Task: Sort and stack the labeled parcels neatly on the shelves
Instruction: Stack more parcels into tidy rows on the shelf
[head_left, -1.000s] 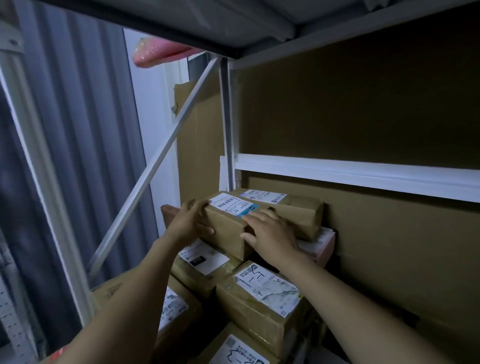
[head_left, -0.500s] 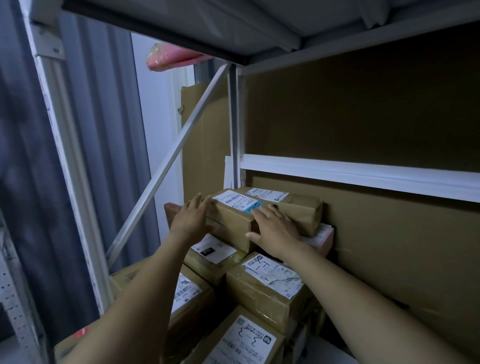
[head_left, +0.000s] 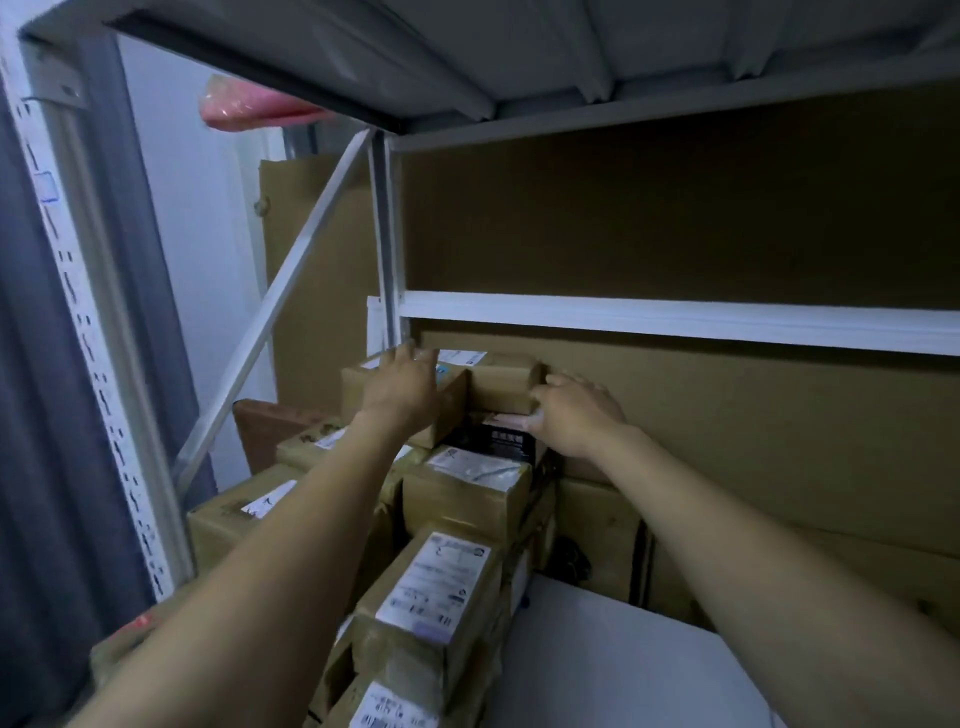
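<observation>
Both hands have parted: left hand (head_left: 402, 387) flat on front parcel (head_left: 448, 410), right hand (head_left: 576, 415) gripping rear parcel (head_left: 501, 387).

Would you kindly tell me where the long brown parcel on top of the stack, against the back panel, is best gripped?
Probably by its right end, coming from the right, where the right hand grips the long brown parcel. Its back lies along the cardboard back panel, and a labelled parcel under the left hand blocks its front left.
</observation>
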